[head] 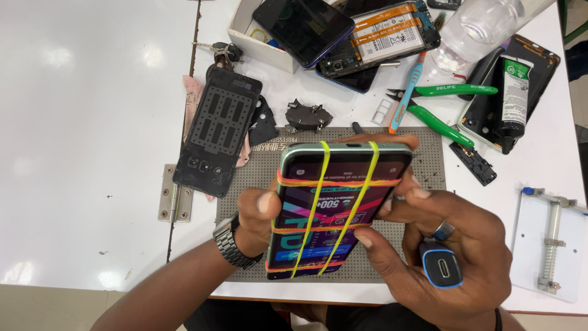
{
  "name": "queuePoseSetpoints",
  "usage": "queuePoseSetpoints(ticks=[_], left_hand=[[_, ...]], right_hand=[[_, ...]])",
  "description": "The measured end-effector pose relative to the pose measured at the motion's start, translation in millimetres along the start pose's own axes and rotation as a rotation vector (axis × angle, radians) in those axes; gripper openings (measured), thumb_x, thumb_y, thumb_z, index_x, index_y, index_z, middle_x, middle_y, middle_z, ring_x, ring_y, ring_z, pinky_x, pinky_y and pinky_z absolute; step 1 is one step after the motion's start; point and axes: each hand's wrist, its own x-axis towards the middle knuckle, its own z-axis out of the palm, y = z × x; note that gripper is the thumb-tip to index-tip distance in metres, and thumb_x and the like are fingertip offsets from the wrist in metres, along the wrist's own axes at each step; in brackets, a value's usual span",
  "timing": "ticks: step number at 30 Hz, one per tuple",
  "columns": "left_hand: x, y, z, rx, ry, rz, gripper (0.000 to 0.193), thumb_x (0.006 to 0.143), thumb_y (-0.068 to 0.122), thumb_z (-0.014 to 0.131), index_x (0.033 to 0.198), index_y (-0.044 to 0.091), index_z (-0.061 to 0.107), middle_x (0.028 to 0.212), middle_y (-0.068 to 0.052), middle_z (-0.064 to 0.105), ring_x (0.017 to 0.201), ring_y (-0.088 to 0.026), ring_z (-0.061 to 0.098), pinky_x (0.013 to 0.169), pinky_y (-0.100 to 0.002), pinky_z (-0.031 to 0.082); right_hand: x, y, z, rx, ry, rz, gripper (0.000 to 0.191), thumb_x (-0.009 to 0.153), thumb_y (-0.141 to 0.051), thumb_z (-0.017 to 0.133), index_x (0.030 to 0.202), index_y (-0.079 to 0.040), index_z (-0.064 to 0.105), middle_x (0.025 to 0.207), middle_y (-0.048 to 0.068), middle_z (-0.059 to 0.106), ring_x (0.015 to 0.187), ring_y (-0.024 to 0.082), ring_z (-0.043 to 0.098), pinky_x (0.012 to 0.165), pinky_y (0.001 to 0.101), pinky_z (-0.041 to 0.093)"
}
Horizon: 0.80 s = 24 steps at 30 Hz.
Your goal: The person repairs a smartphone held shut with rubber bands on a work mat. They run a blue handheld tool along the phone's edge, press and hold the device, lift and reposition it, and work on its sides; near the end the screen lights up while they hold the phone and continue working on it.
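Both hands hold a smartphone just above the grey perforated work mat, near the front edge of the white table. The left hand clamps the phone's left edge, thumb pressed flat on the lit screen. The right hand grips the right edge, thumb and forefinger pinching toward the rubber bands, while its curled lower fingers trap a small blue-and-black tool against the palm.

The yellow bands run lengthwise and the orange ones cross the screen. To do this well, I judge that the left hand should keep the body steady while the right lifts one band at a time, easing it sideways so none snaps across the glass.

The phone's long axis runs near to far, tilted slightly to the right; its screen faces up toward the camera. Which end is the phone's top I cannot tell
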Motion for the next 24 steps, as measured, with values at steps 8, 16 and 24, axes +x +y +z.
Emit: queuePoseSetpoints(ticks=[8, 16, 24], left_hand=[[32.1, 29.9, 55.2, 0.479, -0.132, 0.176, 0.114, 0.079, 0.067, 0.079, 0.154, -0.011, 0.043, 0.139, -0.028, 0.055, 0.125, -0.033, 0.060, 0.102, -0.040, 0.052], [38.9, 61.4, 68.6, 1.785, -0.387, 0.221, 0.096, 0.067, 0.053, 0.067, 0.146, -0.001, 0.056, 0.119, -0.020, 0.066, 0.103, -0.038, 0.069, 0.087, -0.046, 0.057], [46.2, 18.4, 64.7, 2.192, -0.497, 0.248, 0.097, 0.054, 0.060, 0.079, 0.122, -0.008, 0.065, 0.106, -0.017, 0.066, 0.091, -0.035, 0.064, 0.083, -0.044, 0.051]], right_hand=[[5.0, 9.9, -20.9, 0.144, 0.131, 0.026, 0.045, 0.111, -0.014, 0.073, 0.140, 0.003, 0.042, 0.086, 0.015, 0.070, 0.068, 0.013, 0.066, 0.057, 0.0183, 0.047], [7.8, 15.2, -27.4, 0.227, 0.249, -0.034, 0.059, 0.113, -0.041, 0.069, 0.145, 0.000, 0.040, 0.073, 0.012, 0.055, 0.051, 0.010, 0.048, 0.049, 0.0190, 0.037], [10.0, 24.3, -39.2, 0.160, 0.178, -0.040, 0.054, 0.117, -0.039, 0.068, 0.141, -0.003, 0.037, 0.081, 0.012, 0.051, 0.060, 0.013, 0.048, 0.050, 0.0223, 0.043]])
